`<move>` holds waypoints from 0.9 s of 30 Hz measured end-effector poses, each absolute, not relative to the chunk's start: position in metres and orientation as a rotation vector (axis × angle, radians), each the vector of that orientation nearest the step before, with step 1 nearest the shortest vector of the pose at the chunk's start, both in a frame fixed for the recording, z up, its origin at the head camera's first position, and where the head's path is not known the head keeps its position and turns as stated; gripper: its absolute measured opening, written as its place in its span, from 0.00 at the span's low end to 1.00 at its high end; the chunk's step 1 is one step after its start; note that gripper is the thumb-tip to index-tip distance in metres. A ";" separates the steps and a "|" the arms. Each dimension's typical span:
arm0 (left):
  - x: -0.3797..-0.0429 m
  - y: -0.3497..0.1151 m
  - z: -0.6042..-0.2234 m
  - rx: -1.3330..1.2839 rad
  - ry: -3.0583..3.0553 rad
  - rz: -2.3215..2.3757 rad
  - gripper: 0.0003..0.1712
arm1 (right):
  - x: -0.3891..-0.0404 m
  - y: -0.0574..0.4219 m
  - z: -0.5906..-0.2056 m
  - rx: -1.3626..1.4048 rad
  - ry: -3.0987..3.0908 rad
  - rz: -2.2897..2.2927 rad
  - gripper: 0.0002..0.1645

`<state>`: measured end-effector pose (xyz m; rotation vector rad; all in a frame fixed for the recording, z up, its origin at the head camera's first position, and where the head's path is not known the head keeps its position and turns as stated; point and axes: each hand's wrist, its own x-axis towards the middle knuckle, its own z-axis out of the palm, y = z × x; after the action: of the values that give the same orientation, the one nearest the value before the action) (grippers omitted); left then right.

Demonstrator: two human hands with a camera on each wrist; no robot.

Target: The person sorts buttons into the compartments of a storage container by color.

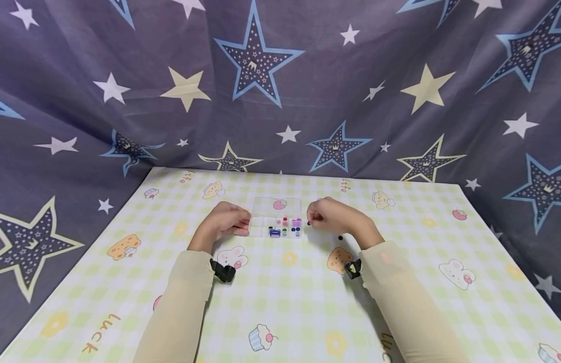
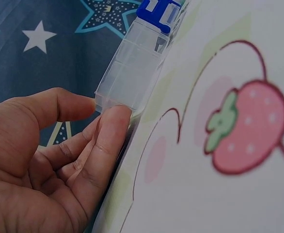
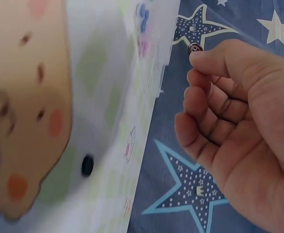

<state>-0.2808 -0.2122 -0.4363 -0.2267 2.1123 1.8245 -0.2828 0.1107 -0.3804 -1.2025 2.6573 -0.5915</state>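
A clear plastic compartment box (image 1: 262,229) lies on the table with its lid (image 1: 264,204) raised open toward the back. My left hand (image 1: 229,220) pinches the box's left end between thumb and fingers; in the left wrist view a blue clasp (image 2: 159,13) shows on its front. Small colored buttons (image 1: 285,220), pink, red, purple, green and blue, sit in compartments toward the box's right. Just right of the box, my right hand (image 1: 331,214) pinches a small dark button (image 3: 195,48) between thumb and index fingertip. Its other fingers are curled.
Another black button (image 3: 87,165) lies on the table to the right of the box, near the right wrist. A checked tablecloth (image 1: 289,292) with printed cartoons covers the table. Behind it hangs a dark curtain (image 1: 307,101) with stars.
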 end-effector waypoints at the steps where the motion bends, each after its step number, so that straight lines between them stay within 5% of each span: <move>1: -0.281 -0.212 -0.436 -0.229 2.114 1.824 0.20 | -0.283 0.108 -0.380 -1.208 2.656 -0.597 0.10; 27: -0.282 -0.211 -0.438 -0.209 2.119 1.833 0.20 | -0.286 0.032 -0.390 -1.337 2.666 -0.705 0.09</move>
<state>-0.2819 -0.2114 -0.4383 -0.2089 2.1191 1.8325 -0.2861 0.0315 -0.3897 -1.3370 2.6661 -0.7051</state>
